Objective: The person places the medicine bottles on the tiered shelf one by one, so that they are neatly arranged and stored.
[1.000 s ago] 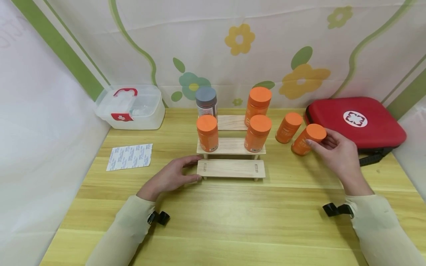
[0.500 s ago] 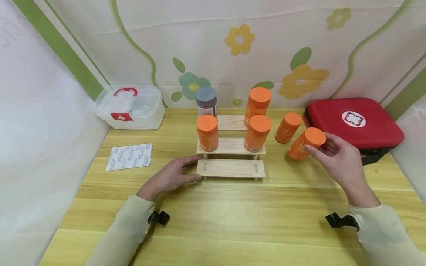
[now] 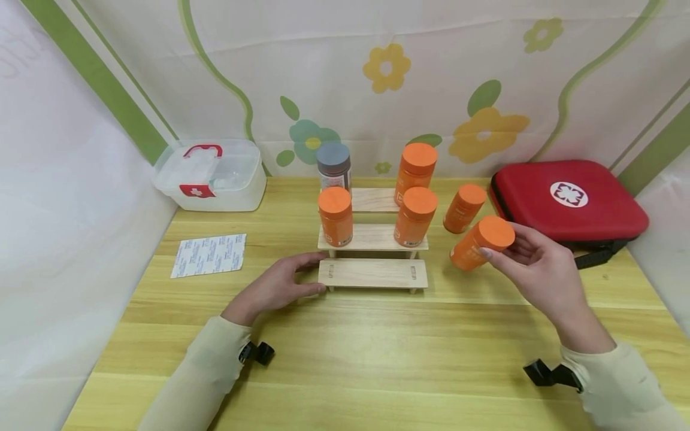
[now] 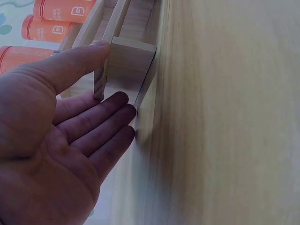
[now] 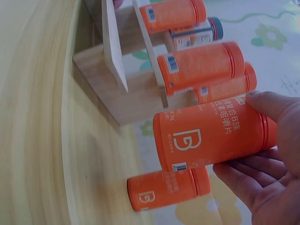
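Note:
My right hand (image 3: pixel 547 278) grips an orange supplement bottle (image 3: pixel 477 248) near its lid, thumb on one side and fingers on the other. The bottle leans, and in the right wrist view its printed label (image 5: pixel 201 133) faces the camera. At the left end of a three-step wooden rack (image 3: pixel 372 273), my left hand (image 3: pixel 275 286) has its fingers extended. Its thumb (image 4: pixel 89 58) touches the lowest shelf's edge in the left wrist view. Two orange bottles stand on the middle step, left (image 3: pixel 336 218) and right (image 3: pixel 415 218). The top step carries a grey-lidded bottle (image 3: pixel 333 164) and an orange one (image 3: pixel 416 170).
Another orange bottle (image 3: pixel 463 208) stands on the table right of the rack. Behind my right hand lies a red first-aid case (image 3: pixel 604 206). A translucent box with a red handle (image 3: pixel 237 194) sits back left, with a printed white sheet (image 3: pixel 209 255) before it.
My right hand has carried the orange bottle leftward and toward the front, away from the red case and closer to the rack. The left hand stays at the rack's end.

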The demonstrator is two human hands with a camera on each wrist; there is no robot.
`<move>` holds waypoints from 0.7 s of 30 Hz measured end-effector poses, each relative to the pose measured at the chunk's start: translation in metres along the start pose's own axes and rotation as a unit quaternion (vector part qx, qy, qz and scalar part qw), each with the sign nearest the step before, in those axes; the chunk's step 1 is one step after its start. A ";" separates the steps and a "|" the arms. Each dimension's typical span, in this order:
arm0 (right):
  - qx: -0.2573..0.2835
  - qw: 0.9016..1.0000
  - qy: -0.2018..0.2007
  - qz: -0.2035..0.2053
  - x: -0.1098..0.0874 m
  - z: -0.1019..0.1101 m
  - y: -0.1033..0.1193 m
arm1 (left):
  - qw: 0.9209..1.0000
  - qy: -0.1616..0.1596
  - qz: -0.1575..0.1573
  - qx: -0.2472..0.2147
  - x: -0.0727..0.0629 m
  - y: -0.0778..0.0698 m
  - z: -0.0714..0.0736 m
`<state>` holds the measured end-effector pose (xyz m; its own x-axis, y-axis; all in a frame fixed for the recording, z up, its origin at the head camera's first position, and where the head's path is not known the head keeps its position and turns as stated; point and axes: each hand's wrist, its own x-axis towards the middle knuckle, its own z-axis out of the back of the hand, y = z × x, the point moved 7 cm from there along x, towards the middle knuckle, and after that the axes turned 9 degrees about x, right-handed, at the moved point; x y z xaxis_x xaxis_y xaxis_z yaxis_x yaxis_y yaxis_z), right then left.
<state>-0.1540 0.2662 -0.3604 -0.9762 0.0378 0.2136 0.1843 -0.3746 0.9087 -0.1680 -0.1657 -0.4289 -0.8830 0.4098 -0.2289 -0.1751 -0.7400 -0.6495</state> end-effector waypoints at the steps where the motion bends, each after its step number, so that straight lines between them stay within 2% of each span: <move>1: 0.003 1.000 0.001 0.012 -0.001 -0.002 0.003 | 1.000 0.000 0.001 -0.001 0.000 0.000 0.000; 6: 0.009 0.999 0.005 0.050 -0.006 -0.011 0.015 | 1.000 0.002 0.004 0.002 0.001 0.001 0.000; 12: 0.011 0.998 0.015 0.065 -0.011 -0.021 0.027 | 1.000 0.004 0.006 0.004 0.001 0.002 -0.001; 21: 0.042 0.991 0.044 0.115 -0.013 -0.043 0.049 | 1.000 0.005 0.010 0.002 0.001 0.002 -0.001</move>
<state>-0.1374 0.2075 -0.3337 -0.9127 -0.1220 0.3900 0.4086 -0.2850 0.8671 -0.1693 -0.1663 -0.4315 -0.8819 0.4006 -0.2486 -0.1598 -0.7500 -0.6418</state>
